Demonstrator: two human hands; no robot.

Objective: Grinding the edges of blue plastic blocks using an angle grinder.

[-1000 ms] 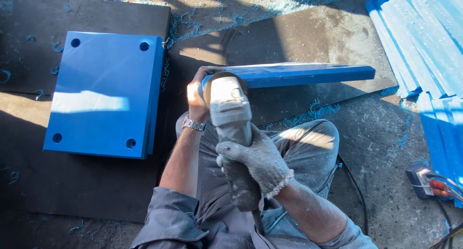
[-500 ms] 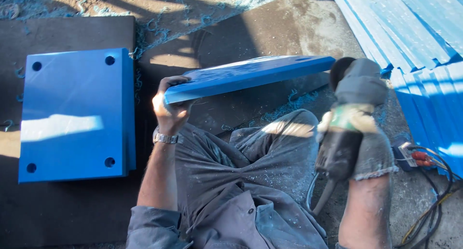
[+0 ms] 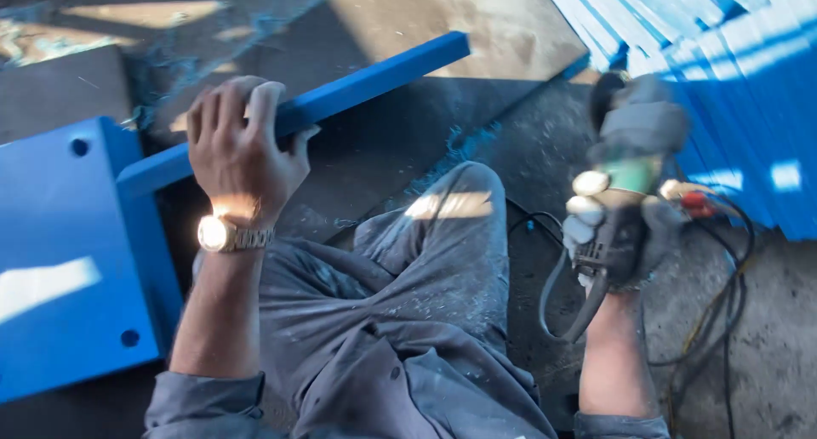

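My left hand (image 3: 242, 145), bare with a wristwatch, grips a blue flat plate (image 3: 374, 77) seen edge-on, raised and tilted above my lap. Its near end hangs over the stacked blue plate with corner holes (image 3: 59, 243) at my left. My right hand (image 3: 617, 226), in a grey work glove, is shut on a grey-and-green angle grinder (image 3: 630, 141), held off to the right, away from the raised plate. The grinder's disc end points toward the far right; its cable hangs down from the handle.
A stack of blue plates (image 3: 732, 73) leans at the upper right. Cables (image 3: 723, 311) trail over the dusty concrete floor at right. My grey-trousered legs (image 3: 408, 320) fill the lower middle. Blue shavings lie scattered on the dark mat (image 3: 400, 141).
The grinder has swung off the plate to my right. My left hand has lifted the blue plate and turned it edge-up, carrying it left over the stacked plate.
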